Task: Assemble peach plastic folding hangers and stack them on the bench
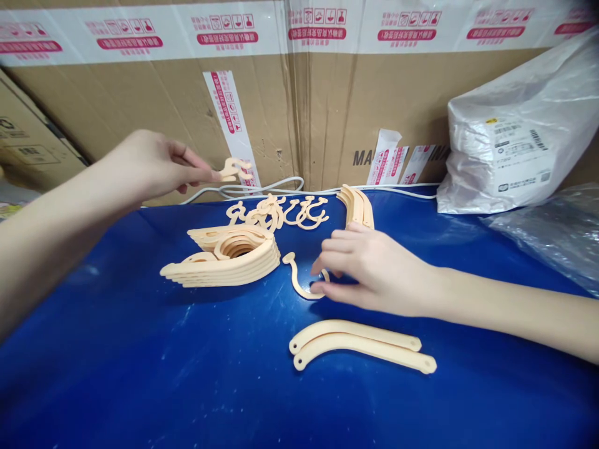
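In my left hand, raised at the left, thumb and fingers pinch a small beige plastic piece with curved prongs. My right hand is low over the table, its thumb and fingertips apart around one end of a beige plastic hook. Contact with that hook cannot be made out for certain. Nearer to me lie two curved beige hanger arms, side by side, with holes at their ends. Left of the hook sits a stack of beige folded hangers.
Loose hooks and small pieces lie behind the stack. More curved arms are piled beyond my right hand. A white cable runs along the cardboard boxes. A white plastic parcel and clear film occupy the right side.
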### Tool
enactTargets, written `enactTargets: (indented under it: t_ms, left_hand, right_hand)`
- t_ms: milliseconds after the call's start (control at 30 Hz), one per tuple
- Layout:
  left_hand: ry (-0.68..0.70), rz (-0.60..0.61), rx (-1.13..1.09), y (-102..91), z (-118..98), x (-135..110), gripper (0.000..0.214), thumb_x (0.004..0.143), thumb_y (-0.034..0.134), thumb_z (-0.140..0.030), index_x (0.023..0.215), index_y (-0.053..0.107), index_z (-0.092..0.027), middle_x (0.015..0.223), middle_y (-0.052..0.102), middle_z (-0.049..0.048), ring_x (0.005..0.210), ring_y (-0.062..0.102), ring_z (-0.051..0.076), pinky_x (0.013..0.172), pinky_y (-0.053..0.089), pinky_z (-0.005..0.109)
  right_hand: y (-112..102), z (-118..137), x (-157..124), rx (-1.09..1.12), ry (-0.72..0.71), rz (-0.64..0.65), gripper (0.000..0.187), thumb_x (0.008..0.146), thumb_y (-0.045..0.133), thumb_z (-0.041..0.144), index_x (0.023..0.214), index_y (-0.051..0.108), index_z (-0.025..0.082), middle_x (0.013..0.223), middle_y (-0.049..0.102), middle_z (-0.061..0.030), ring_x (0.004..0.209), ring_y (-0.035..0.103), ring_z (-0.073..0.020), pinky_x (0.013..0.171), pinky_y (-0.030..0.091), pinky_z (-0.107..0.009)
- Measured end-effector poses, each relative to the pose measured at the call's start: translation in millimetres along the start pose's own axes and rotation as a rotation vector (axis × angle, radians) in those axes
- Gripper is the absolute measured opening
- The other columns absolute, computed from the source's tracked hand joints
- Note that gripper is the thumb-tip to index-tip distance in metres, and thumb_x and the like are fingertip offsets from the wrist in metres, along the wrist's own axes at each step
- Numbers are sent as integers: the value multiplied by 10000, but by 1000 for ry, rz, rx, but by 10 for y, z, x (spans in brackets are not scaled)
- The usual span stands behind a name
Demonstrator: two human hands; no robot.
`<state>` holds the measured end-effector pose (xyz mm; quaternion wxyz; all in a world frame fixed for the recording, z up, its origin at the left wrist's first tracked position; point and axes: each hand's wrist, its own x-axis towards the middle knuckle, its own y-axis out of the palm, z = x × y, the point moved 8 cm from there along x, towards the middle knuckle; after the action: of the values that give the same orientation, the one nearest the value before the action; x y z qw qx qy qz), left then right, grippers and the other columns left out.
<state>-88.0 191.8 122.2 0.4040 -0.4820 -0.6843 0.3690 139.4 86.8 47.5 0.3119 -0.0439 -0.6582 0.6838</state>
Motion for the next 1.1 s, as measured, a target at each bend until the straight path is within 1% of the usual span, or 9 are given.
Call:
enactTargets:
  t_ms: [133,233,333,433,533,700,933,1033,1100]
  left_hand:
    - [121,-5,-89,-70,-363,-394,416,628,715,-517,844,730,-161,579,579,-35,597,472,102,651,347,278]
    - [258,213,-208,159,-602,-646,431,535,741,-569,751,721,-197,582,615,-15,569,537,144,544,351,270]
    - [393,432,-317,440,-776,-845,314,571,764,-499,687,688,-217,575,628,-4,520,534,138,467,344,264]
    - [512,505,-402,589,-911,-956,265,622,750,-455,658,647,-214,622,653,0,584,594,149,501,404,263]
    - [555,518,-420,649,-993,-997,264,636,733,-452,663,637,-209,676,672,4,628,626,159,529,435,263]
    - [501,541,-449,684,-1029,-986,213,645,738,-387,659,624,-207,551,580,-37,502,533,105,455,365,231]
    - [572,507,-442,692,-1098,-1041,185,684,724,-369,688,624,-213,606,597,-33,569,561,111,487,375,231]
    - [576,498,-458,593,-1073,-991,241,704,705,-414,811,636,-210,729,668,-10,694,624,149,582,442,251]
    - [543,383,-375,424,-947,-811,335,719,686,-493,883,661,-202,809,701,0,765,639,170,651,456,265]
  right_hand:
    - [-279,-328,14,190,237,-173,335,920,575,398,1143,616,150,848,643,-14,710,564,-132,658,408,-283]
    - [-421,-531,-54,441,407,-312,472,926,554,423,1335,495,196,986,673,-35,790,618,-155,684,473,-291]
    - [-373,-557,-124,644,485,-243,360,904,581,436,1189,631,222,953,704,-27,842,647,-179,720,512,-306]
    - [-270,-481,-214,743,526,-89,274,883,605,444,915,725,200,850,711,-20,778,652,-171,660,511,-290]
    - [-270,-471,-316,784,583,-97,239,857,640,420,886,718,196,813,713,-17,737,652,-162,628,510,-281]
    - [-315,-490,-371,751,542,-182,399,788,729,346,1141,621,196,905,704,-27,812,657,-183,719,533,-322]
    - [-314,-441,-382,451,424,-138,324,940,532,334,1222,549,177,816,617,-21,735,576,-158,662,466,-299]
    - [-325,-429,-428,447,407,-132,317,968,478,356,1227,539,185,792,577,-8,702,551,-143,638,453,-276]
    - [-334,-462,-499,434,418,-133,316,976,457,384,1207,551,191,791,567,-9,704,551,-144,639,453,-272]
